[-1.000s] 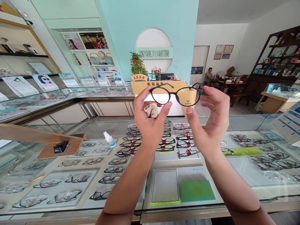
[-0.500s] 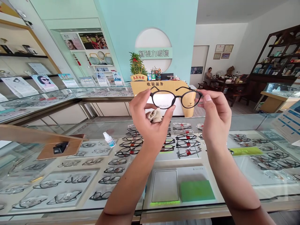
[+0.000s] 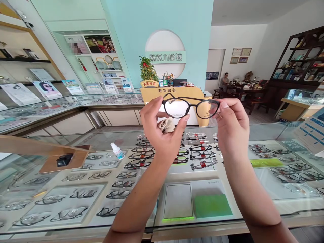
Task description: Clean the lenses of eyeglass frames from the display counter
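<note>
I hold a pair of black round-framed glasses [image 3: 190, 107] up in front of me with both hands, above a glass display counter [image 3: 263, 133]. My left hand [image 3: 162, 130] pinches the left lens rim between thumb and forefinger, with a crumpled beige cloth [image 3: 166, 124] tucked in its palm. My right hand [image 3: 231, 126] is closed on the frame's right end at the hinge. The temples point away from me.
Rows of glasses lie under the counter glass. A small white dropper bottle [image 3: 117, 150] stands on the counter at left, near a wooden stand [image 3: 45, 152]. A grey mat [image 3: 178, 201] and a green pad [image 3: 212, 205] lie close to me. A person sits at a far table [image 3: 224, 81].
My right hand went from loosely spread fingers at the frame's end to a closed grip at the hinge. The glasses levelled out and rose slightly. My left hand kept its pinch.
</note>
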Motion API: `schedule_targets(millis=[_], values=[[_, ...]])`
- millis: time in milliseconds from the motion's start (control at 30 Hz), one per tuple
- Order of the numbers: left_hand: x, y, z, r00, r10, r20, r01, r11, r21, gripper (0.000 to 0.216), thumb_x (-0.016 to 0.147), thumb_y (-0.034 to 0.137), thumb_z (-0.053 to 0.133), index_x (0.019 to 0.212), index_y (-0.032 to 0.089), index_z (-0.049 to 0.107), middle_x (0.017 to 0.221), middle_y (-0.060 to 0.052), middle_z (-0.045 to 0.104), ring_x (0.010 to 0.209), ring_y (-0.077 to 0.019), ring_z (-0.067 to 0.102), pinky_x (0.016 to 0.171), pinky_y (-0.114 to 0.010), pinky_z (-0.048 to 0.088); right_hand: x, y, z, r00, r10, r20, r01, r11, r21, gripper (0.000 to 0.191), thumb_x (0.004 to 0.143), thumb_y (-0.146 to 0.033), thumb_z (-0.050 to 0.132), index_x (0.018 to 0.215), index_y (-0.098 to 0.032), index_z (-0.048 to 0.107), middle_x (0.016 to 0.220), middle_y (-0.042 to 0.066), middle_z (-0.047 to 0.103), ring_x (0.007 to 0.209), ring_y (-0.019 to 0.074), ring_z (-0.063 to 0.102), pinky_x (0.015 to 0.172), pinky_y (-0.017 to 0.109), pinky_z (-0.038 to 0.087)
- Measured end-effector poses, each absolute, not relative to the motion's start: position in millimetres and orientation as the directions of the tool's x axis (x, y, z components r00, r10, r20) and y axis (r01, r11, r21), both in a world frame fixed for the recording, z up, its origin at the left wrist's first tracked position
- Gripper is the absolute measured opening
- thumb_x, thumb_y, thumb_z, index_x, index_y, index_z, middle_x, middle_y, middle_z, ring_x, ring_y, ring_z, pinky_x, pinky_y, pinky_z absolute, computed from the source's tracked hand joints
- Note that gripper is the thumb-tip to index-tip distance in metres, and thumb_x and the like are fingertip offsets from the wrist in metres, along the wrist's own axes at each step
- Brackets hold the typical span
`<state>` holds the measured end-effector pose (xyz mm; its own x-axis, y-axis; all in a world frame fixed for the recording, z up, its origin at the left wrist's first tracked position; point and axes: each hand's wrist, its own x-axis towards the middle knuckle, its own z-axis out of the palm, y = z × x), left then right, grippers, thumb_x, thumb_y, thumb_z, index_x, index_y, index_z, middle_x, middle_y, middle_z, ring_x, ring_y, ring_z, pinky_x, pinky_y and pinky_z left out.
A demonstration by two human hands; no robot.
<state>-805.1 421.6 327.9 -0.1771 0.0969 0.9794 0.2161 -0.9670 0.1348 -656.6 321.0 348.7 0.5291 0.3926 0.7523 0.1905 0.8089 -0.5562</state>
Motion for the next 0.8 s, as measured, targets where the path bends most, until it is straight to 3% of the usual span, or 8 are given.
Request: schedule_targets(millis=[167,433,600,800], values=[[-803,420,329,-0.195,0.137,0.971,0.160,-0.973,0.169,0.068,0.096,0.057,0.079,0.153,0.029,0.054,0.148,-0.013,0.061,0.118,-0.0276,0.069,0.083,-0.038,0.061,-650,322,348,0.486,0.448,0.750,0.150,0.803,-0.577,0.014,0.101,-0.044,0.073,0.105,-0.031,0.075,0.108,0.002,0.074,0.085,0.0165,0.068,0.077,0.034,0.059],[-803,412,333,-0.218,0.244,0.945,0.120,-0.954,0.274,0.068,0.094,0.064,0.079,0.147,0.028,0.058,0.149,-0.013,0.063,0.110,-0.0242,0.070,0.090,-0.040,0.063,-646,323,347,0.446,0.399,0.801,0.313,0.769,-0.557,0.017,0.105,-0.047,0.066,0.108,-0.032,0.071,0.101,0.003,0.071,0.088,0.0185,0.068,0.075,0.034,0.057],[-803,407,335,-0.194,0.300,0.934,-0.036,-0.954,0.298,0.071,0.091,0.062,0.085,0.147,0.031,0.056,0.138,-0.010,0.068,0.102,-0.0231,0.072,0.085,-0.039,0.064,-648,323,347,0.464,0.383,0.799,0.337,0.758,-0.559,0.016,0.105,-0.044,0.066,0.102,-0.029,0.069,0.094,0.002,0.067,0.089,0.0197,0.067,0.080,0.037,0.056],[-799,404,334,-0.170,0.374,0.912,-0.181,-0.921,0.344,0.072,0.092,0.067,0.082,0.148,0.033,0.051,0.129,-0.010,0.072,0.108,-0.0261,0.075,0.081,-0.040,0.064,-649,324,348,0.468,0.393,0.792,0.301,0.772,-0.560,0.016,0.103,-0.043,0.067,0.095,-0.028,0.066,0.094,0.003,0.068,0.094,0.0207,0.069,0.088,0.040,0.058]])
